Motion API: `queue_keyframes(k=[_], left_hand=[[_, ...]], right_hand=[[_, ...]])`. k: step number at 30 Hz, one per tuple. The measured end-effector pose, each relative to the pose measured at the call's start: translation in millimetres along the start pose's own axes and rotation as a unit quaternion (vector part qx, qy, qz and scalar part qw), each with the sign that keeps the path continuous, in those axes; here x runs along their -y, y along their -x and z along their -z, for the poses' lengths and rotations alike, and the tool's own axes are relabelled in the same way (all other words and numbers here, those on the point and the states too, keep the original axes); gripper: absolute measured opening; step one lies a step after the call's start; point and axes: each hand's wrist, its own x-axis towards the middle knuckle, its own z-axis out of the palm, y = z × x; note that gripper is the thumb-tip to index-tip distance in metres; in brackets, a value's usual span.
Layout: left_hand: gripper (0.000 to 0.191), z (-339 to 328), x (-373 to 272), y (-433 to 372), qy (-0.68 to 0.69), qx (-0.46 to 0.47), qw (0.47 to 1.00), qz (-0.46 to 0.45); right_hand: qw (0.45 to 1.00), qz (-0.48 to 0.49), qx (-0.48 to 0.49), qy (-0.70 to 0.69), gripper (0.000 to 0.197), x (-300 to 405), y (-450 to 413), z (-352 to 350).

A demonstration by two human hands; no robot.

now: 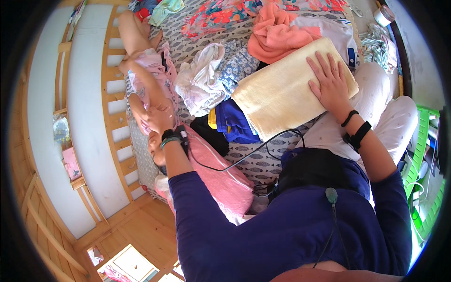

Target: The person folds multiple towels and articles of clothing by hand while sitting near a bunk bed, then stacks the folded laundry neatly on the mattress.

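My right hand [328, 81] lies flat, fingers spread, on a folded pale-yellow cloth [285, 97]. This cloth rests at a slant beside my right leg, overlapping a folded blue garment [235, 121] with a yellow edge. To the left, my left hand [160, 114] touches the arm or hand of a person in pink clothes [151, 70] lying along the bed rail. Whether its fingers grip anything is unclear. A coral towel [278, 33], a white cloth [201, 79] and a blue floral cloth [239, 67] lie crumpled beyond the yellow cloth.
A wooden bed rail [119, 121] borders the fish-patterned sheet [246, 160] on the left. Near my waist lies a pink pillow [218, 176]. A black cable [225, 169] runs from my left wrist across the bed. Green plastic shelving [419, 148] stands at right.
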Motion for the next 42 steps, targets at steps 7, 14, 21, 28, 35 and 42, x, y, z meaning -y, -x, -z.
queue_keyframes(k=[7,14,21,28,35,42], left_hand=[[0.031,19,-7,-11,0.204,-0.012,0.979,0.014],[0.036,-47,25,53,0.013,0.025,0.997,0.076],[0.030,-13,76,32,-0.016,-0.134,0.988,0.080],[0.024,34,41,5,0.026,-0.138,0.978,0.156],[0.033,-33,7,52,-0.202,-0.219,0.954,-0.008],[0.032,-83,-3,66,0.018,0.029,0.999,0.008]], right_hand=[[1.000,-0.019,0.010,0.018,0.063,-6,-6,2],[0.999,0.016,0.035,0.021,0.061,3,-4,2],[0.999,0.013,0.008,0.037,0.060,8,-6,-4],[1.000,0.003,0.015,0.025,0.060,6,-6,1],[0.999,0.003,0.033,0.025,0.060,12,-6,3],[0.999,0.002,0.005,0.042,0.060,4,-3,-2]])
